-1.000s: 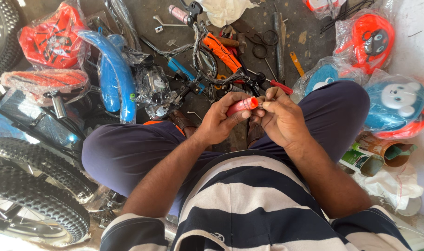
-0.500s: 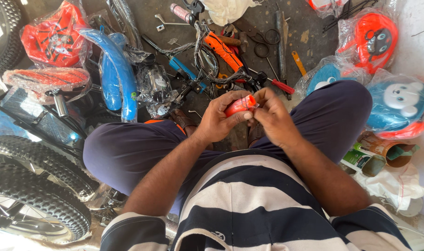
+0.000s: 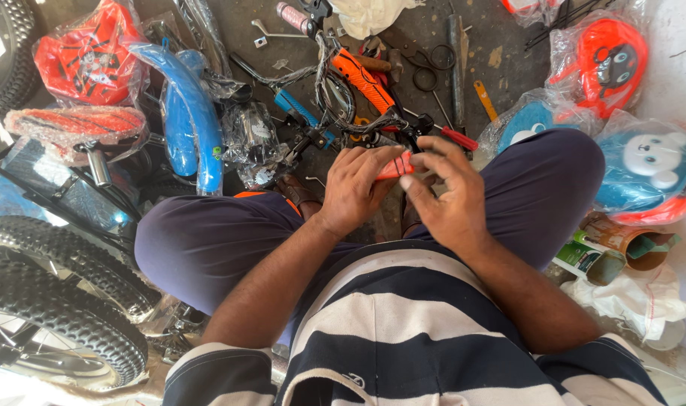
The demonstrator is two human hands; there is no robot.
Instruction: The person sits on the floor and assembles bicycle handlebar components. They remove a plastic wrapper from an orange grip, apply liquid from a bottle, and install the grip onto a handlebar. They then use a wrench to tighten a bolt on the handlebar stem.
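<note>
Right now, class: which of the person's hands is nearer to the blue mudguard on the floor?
Left. The left hand lies just right of the blue mudguard in the picture; the right hand sits farther right, beyond the small red part.

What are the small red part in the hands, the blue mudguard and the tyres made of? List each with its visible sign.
Small red part: probably plastic; bright uniform colour, smooth.
Blue mudguard: glossy plastic or painted metal; shiny highlights, wrapped in clear film.
Tyres: black rubber; matte, knobbly tread.
</note>
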